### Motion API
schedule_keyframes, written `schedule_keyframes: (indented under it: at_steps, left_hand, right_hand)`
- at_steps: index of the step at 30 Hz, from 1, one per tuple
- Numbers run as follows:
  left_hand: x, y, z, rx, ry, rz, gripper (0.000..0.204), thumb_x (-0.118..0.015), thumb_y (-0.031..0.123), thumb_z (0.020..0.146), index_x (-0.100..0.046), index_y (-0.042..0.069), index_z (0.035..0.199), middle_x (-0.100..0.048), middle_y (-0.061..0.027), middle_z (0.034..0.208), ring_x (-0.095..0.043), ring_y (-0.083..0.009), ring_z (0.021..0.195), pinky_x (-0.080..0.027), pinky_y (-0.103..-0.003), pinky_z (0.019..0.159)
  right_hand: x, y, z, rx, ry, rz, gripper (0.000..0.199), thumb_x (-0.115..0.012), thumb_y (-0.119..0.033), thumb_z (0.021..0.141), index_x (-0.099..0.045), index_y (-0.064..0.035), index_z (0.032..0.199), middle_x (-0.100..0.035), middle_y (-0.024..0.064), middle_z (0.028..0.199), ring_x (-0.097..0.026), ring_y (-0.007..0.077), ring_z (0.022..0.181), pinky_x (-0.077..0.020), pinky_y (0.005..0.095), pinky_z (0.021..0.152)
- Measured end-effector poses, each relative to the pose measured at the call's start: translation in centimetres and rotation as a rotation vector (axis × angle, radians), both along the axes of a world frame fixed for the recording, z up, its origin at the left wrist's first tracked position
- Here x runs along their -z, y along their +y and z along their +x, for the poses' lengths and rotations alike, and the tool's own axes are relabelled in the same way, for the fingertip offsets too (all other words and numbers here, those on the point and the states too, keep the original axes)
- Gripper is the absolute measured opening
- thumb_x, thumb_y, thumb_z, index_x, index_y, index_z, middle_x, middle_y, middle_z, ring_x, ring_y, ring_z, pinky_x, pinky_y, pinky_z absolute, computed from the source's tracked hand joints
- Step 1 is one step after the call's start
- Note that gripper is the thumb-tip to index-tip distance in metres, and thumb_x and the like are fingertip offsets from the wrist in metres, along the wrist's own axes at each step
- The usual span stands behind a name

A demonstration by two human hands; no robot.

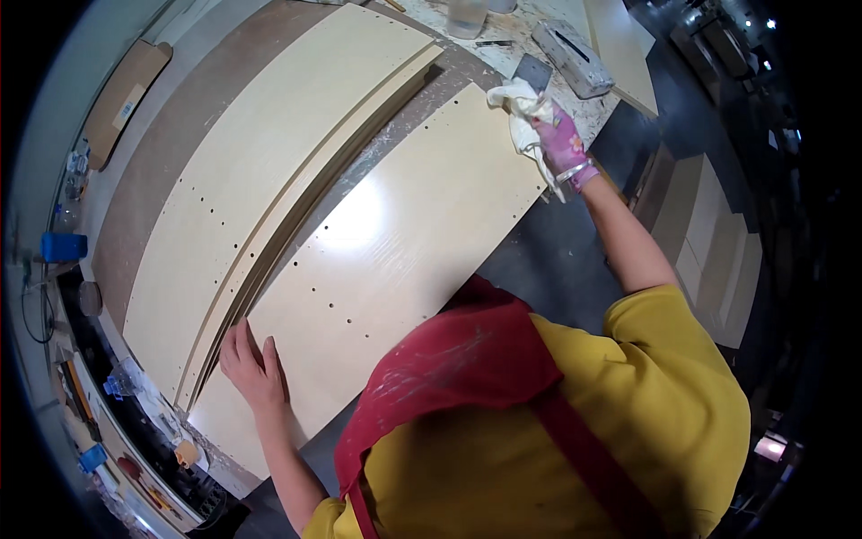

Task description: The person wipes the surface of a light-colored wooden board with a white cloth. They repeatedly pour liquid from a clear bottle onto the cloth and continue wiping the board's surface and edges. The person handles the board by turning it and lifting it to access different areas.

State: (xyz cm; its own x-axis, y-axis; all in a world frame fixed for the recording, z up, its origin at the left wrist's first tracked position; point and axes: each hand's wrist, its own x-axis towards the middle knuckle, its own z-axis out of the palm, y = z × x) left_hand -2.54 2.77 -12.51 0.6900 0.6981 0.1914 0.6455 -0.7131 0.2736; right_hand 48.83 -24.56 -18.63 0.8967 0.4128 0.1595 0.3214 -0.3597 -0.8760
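So the pale panel (422, 251) looks stiff and flat, probably awkward more from its length than its weight, I'd guess. The face has a sheen, so it may be slick under bare fingers; I'd take it by both long edges and go easy on the corners, which could chip. The white cloth (518, 99) is soft and floppy, best bunched in the fist.

The panel sits under the left hand (254, 366), which lies on it with fingers spread, gripping nothing, and stretches away up and right to the gloved right hand (563, 144). That one's clenched around the cloth at the panel's end. Board stack (269, 135) is just past the left fingertips. Small grey pad (533, 72) is right beyond the cloth, grey block (572, 58) farther out from the right hand.
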Motion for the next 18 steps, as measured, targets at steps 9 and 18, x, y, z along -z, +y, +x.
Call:
schedule_keyframes:
  at_steps: [9, 18]
  left_hand:
    - [4.2, -0.8, -1.7, -0.128, -0.047, -0.091, 0.051, -0.06, 0.018, 0.083, -0.048, 0.009, 0.132, -0.031, -0.0181, 0.144, -0.03, -0.0353, 0.132, -0.027, -0.047, 0.106]
    - [1.4, 0.0, -3.1, -0.032, -0.2, 0.111, 0.039, -0.062, 0.014, 0.079, -0.055, 0.003, 0.116, -0.051, -0.0166, 0.121, -0.049, -0.0329, 0.11, -0.038, -0.042, 0.096]
  right_hand:
    - [2.4, 0.7, -0.8, -0.108, -0.668, -0.302, 0.052, -0.047, -0.006, 0.083, -0.042, -0.002, 0.134, -0.052, 0.0181, 0.127, -0.051, 0.0302, 0.116, -0.0388, 0.0382, 0.1]
    - [-6.0, 3.0, 6.3, -0.291, -0.483, -0.194, 0.044, -0.043, -0.024, 0.092, -0.05, 0.0026, 0.126, -0.054, 0.0152, 0.123, -0.049, 0.0252, 0.116, -0.036, 0.0351, 0.1]
